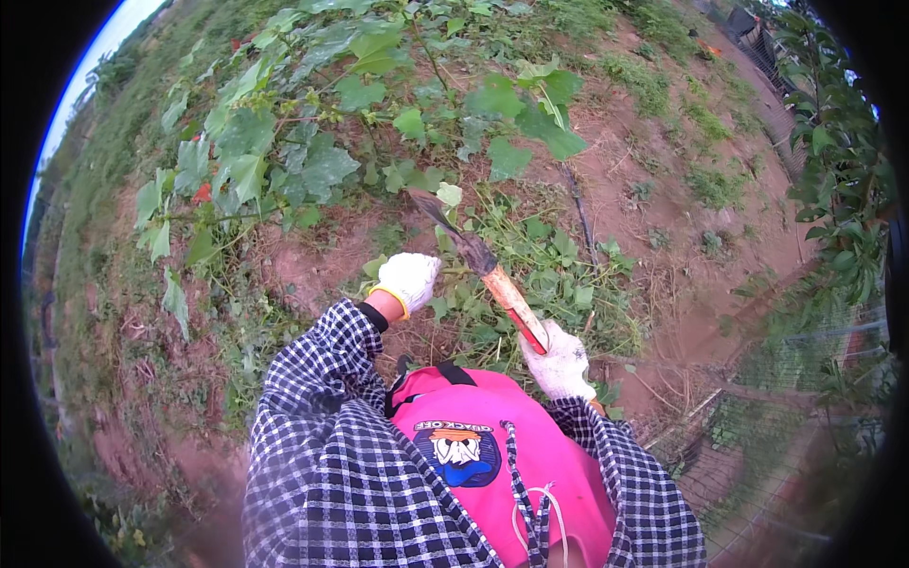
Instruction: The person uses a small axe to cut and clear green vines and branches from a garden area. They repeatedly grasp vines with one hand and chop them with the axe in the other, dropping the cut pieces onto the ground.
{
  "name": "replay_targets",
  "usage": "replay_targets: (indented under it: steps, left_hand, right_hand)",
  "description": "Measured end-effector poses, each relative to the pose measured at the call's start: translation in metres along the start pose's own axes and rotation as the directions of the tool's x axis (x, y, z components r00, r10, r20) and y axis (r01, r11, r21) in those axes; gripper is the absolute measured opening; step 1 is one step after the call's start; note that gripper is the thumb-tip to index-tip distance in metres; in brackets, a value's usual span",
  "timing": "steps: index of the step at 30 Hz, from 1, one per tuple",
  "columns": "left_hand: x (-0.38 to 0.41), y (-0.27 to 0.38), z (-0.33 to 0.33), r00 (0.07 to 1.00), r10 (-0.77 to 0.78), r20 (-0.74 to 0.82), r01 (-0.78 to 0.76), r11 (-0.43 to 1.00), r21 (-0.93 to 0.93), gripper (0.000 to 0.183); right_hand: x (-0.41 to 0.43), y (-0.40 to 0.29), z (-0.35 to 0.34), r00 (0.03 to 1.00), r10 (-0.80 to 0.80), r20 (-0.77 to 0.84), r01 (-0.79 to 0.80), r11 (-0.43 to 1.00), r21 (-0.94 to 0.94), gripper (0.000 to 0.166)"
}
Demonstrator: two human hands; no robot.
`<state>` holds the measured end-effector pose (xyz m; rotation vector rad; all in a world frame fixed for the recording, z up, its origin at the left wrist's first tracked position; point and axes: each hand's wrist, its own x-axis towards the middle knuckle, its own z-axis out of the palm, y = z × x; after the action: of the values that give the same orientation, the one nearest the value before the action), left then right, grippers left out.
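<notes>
In a white knit glove with a yellow cuff, my left hand is closed in a fist at the edge of a tangle of green vines. A vine stem appears to run into the fist; the fingers' inner side is hidden. My right hand, also gloved in white, grips the wooden handle of a bladed hand tool, with a red strip near the grip. Its dark, dirt-covered metal blade points up and left, above the vines and beside the left fist.
A large broad-leaved plant spreads ahead. A black irrigation pipe lies on reddish soil. At right are a leafy shrub and wire mesh. A pink apron-like garment and checked sleeves cover my front and arms.
</notes>
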<state>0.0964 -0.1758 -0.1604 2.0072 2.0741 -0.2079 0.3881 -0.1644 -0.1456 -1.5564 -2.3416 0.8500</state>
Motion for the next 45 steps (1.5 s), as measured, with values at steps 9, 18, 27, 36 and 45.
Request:
replay_targets:
  steps: [9,18,27,36,45]
  left_hand:
    - [-0.006,-0.035,0.009,0.964,0.006,-0.267,-0.025,0.997,-0.067,0.029]
    - [-0.032,-0.044,0.056,0.947,-0.266,-0.183,0.191,0.918,-0.348,0.043]
    - [0.026,0.036,0.067,0.984,0.138,-0.114,-0.177,0.851,-0.494,0.039]
    - [0.04,-0.04,0.113,0.976,0.163,0.143,-0.084,0.893,-0.442,0.032]
    - [0.127,-0.106,0.196,0.888,0.379,0.261,-0.198,0.827,-0.526,0.029]
  right_hand:
    - [0.02,0.068,0.021,0.978,0.094,0.188,-0.043,0.965,-0.258,0.024]
    - [-0.141,0.262,0.039,0.702,0.712,-0.007,-0.707,0.696,-0.129,0.03]
    - [-0.143,0.238,0.091,0.677,0.717,0.167,-0.719,0.693,-0.059,0.038]
    - [-0.139,0.171,0.122,0.508,0.765,0.396,-0.775,0.607,-0.178,0.047]
    - [0.005,0.126,0.19,0.525,0.767,0.369,-0.79,0.601,-0.123,0.043]
